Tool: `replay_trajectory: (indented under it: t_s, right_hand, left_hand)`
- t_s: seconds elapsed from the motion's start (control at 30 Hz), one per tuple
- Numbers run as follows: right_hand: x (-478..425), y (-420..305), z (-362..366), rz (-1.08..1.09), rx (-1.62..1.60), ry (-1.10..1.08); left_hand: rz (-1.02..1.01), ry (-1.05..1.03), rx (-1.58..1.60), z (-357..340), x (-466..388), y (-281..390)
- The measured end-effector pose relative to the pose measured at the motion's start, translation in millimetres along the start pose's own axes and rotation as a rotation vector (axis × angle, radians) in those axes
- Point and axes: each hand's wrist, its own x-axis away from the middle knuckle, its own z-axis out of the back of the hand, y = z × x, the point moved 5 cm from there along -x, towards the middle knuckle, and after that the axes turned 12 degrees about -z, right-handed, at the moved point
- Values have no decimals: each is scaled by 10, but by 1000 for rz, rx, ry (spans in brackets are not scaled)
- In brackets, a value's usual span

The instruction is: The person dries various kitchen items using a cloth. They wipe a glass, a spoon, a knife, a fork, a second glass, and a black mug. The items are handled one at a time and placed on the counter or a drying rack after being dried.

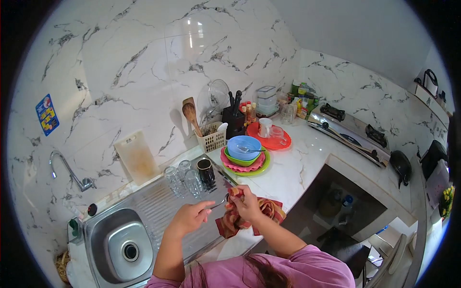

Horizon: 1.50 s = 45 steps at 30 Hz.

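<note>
My left hand point(192, 216) holds the handle end of a metal spoon point(220, 203) above the ridged drainboard. With my right hand point(246, 205) I grip a red and orange patterned cloth point(230, 223) around the spoon's other end; the cloth hangs over the counter's front edge. Beyond my hands a black mug point(205, 172) and several clear glasses point(192, 181) stand on the drainboard. Behind my right hand is a stack on the counter: a blue bowl point(239, 145) with cutlery in it, a green bowl point(241, 162), a pink scalloped dish point(261, 163) and a green plate point(268, 169).
A steel sink point(95, 244) is at left, a faucet point(68, 169) behind it. A cutting board point(138, 158) leans on the wall near a utensil basket point(212, 144) and knife block point(234, 120). A red tray point(288, 140) holds cups; a gas stove point(349, 133) stands right.
</note>
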Motion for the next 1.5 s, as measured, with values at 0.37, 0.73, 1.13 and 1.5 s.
replay_trajectory:
  t_s: [0.37, 0.73, 1.13, 1.5]
  right_hand:
    - [-53, 21, -66, -381, -787, 173]
    - [-293, 103, 566, -203, -610, 310]
    - [59, -217, -404, -432, -874, -130]
    - [149, -71, -465, -428, -607, -296]
  left_hand:
    - [-34, 182, 183, -196, 100, -272]
    - [-8, 212, 145, 163, 175, -206]
    - [-62, 265, 261, -435, -80, -216]
    - [-126, 385, 32, -473, -68, -156]
